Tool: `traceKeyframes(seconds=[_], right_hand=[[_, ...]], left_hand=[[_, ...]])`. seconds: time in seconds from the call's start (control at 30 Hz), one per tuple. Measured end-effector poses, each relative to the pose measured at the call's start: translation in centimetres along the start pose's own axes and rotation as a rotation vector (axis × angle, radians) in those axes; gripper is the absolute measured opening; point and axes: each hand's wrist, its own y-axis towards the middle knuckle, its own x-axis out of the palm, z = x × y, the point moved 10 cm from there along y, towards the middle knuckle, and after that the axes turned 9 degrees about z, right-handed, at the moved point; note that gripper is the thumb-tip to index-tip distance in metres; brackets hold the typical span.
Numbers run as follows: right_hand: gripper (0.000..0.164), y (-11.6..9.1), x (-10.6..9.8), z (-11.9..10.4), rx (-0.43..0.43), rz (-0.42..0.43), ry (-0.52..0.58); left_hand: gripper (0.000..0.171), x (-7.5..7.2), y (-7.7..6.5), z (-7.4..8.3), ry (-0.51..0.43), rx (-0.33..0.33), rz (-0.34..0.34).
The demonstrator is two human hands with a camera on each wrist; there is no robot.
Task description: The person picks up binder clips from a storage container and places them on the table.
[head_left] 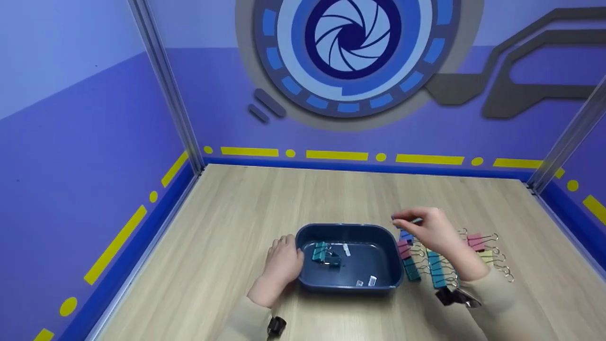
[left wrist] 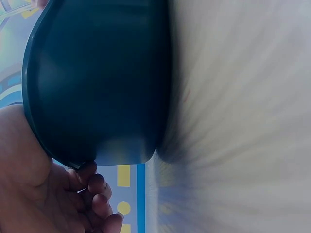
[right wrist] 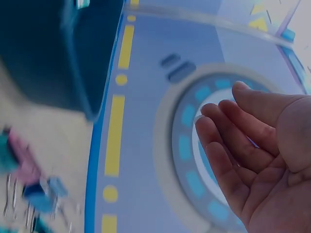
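A dark blue plastic bin (head_left: 350,284) stands on the table with teal binder clips (head_left: 320,252) lying inside at its left. My left hand (head_left: 283,260) holds the bin's left rim; in the left wrist view its thumb passes behind the rim, and its curled fingers (left wrist: 100,187) are outside by the corner. My right hand (head_left: 428,229) is raised just past the bin's right end, above blue binder clips (head_left: 406,236). In the right wrist view the fingers (right wrist: 226,160) are loosely bent, thumb apart, with nothing visible between them.
Right of the bin lie several more binder clips: teal (head_left: 436,270), pink (head_left: 476,241) and yellow (head_left: 486,257), partly hidden by the right forearm. Small white labels (head_left: 372,281) show on the bin's floor. Printed blue panels (head_left: 213,104) border the wooden table (head_left: 227,208).
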Motion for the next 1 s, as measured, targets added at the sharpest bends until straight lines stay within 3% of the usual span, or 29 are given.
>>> traceKeyframes(seconds=[0.23, 0.63, 1.0], right_hand=[[0.013, 2.4, 4.3, -2.5, -0.074, -0.109, 0.004], [0.018, 4.0, 11.8, -5.2, -0.15, -0.365, 0.06], [0.017, 3.5, 16.9, -6.5, -0.188, -0.577, -0.04]], left_hand=[[0.034, 0.0, 0.1, 0.0, 0.0, -0.006, -0.002], [0.035, 0.1, 0.0, 0.0, -0.01, 0.006, -0.006], [0.032, 0.0, 0.0, 0.1, -0.007, 0.012, -0.007]])
